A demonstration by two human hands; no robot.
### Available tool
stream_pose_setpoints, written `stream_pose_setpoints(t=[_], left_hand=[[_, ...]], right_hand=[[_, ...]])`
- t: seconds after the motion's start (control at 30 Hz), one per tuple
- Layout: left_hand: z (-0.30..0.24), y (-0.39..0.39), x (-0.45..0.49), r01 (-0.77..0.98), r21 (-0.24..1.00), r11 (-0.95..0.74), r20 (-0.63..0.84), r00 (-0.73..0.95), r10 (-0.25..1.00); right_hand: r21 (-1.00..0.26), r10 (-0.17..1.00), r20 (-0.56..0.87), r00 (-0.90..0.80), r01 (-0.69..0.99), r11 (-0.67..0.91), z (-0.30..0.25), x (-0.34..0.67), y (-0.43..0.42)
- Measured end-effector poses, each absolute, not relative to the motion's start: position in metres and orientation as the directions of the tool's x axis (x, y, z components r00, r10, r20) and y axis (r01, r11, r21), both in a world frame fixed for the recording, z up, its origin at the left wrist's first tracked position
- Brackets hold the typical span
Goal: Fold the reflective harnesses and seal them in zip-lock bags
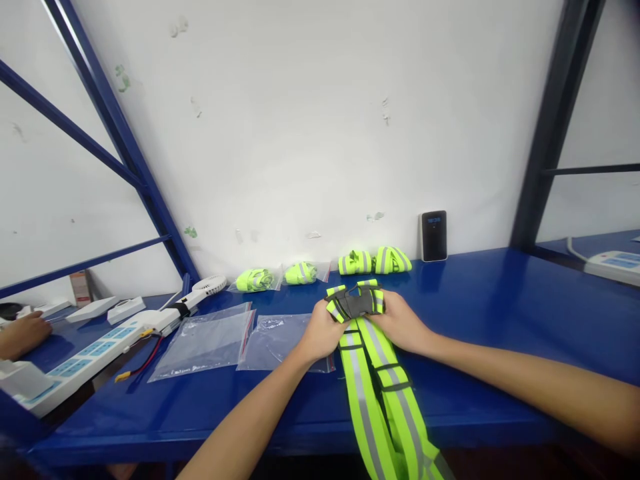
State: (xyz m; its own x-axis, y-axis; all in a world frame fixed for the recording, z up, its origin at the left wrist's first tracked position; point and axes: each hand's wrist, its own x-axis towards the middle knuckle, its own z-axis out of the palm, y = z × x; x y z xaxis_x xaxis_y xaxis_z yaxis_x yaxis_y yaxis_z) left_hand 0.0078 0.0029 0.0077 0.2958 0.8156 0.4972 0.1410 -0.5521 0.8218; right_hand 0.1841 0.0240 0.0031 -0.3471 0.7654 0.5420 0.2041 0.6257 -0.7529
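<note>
My left hand (323, 330) and my right hand (397, 321) are both closed on a neon-yellow reflective strap harness (361, 393), one on each side of its black plastic buckle (356, 304). The buckle looks fastened. From my hands, two straps with grey reflective stripes and black sliders hang down over the table's front edge. Left of my left hand lie two flat clear zip bags (203, 340), the nearer one partly behind that hand. Beyond my hands, two rolled reflective straps (375, 261) sit side by side against the wall.
Two bagged neon rolls (255, 280) lie along the wall on the blue table (480, 300). A small black-screened device (433, 236) stands at the back right. At left are a white power strip (95, 357), a small fan (210, 285), a red-black cable and another person's hand (27, 333).
</note>
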Motion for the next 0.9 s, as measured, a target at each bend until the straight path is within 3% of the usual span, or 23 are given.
stream_pose_setpoints(t=[0.13,0.27,0.5,0.73,0.9], left_hand=[[0.008,0.003,0.003,0.203,0.8,-0.564,0.505,0.281,0.816],[0.006,0.006,-0.002,0.211,0.81,-0.548,0.491,0.267,0.829],[0.007,0.012,-0.005,0.135,0.836,-0.532,0.494,0.234,0.837],[0.012,0.006,0.0,0.153,0.829,-0.538,0.5,0.228,0.835],[0.009,0.004,0.003,0.171,0.824,-0.54,0.511,0.186,0.839]], right_hand=[[-0.745,0.759,0.528,-0.38,0.221,0.629,0.002,0.183,0.025],[-0.787,0.749,0.515,-0.416,0.116,0.606,0.007,0.182,0.023],[-0.891,0.763,0.396,-0.511,-0.013,0.453,0.015,0.183,0.016],[-0.977,0.831,0.213,-0.514,-0.1,0.188,0.011,0.184,0.018],[-0.97,0.82,0.23,-0.524,-0.187,0.153,0.014,0.183,0.017]])
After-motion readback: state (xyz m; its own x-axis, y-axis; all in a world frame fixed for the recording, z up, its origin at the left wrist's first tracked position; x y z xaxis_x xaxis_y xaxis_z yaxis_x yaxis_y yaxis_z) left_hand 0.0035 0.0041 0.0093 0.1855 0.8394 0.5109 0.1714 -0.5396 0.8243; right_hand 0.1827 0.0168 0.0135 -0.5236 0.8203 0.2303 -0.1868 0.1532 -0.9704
